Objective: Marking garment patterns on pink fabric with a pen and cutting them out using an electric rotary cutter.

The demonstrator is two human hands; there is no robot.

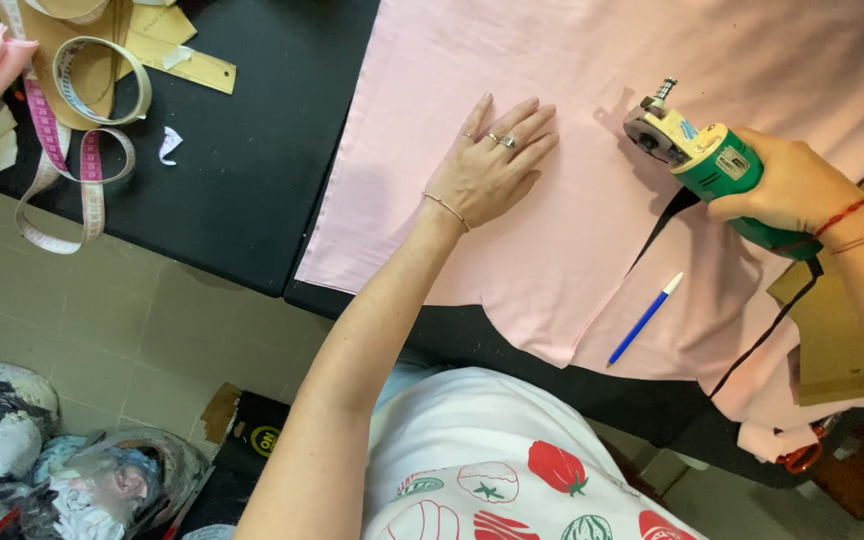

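A large sheet of pink fabric is spread over a black table. My left hand lies flat on the fabric with fingers together, pressing it down. My right hand grips the green body of an electric rotary fabric cutter, whose metal head rests on the fabric to the right of my left hand. A slit in the fabric runs from the cutter toward the near edge, showing the black table beneath. The cutter's black cord trails down toward me.
A blue pen lies on the fabric near the table's front edge. A measuring tape and a wooden ruler sit at the far left. Brown cardboard lies at right. Bags of scraps are on the tiled floor.
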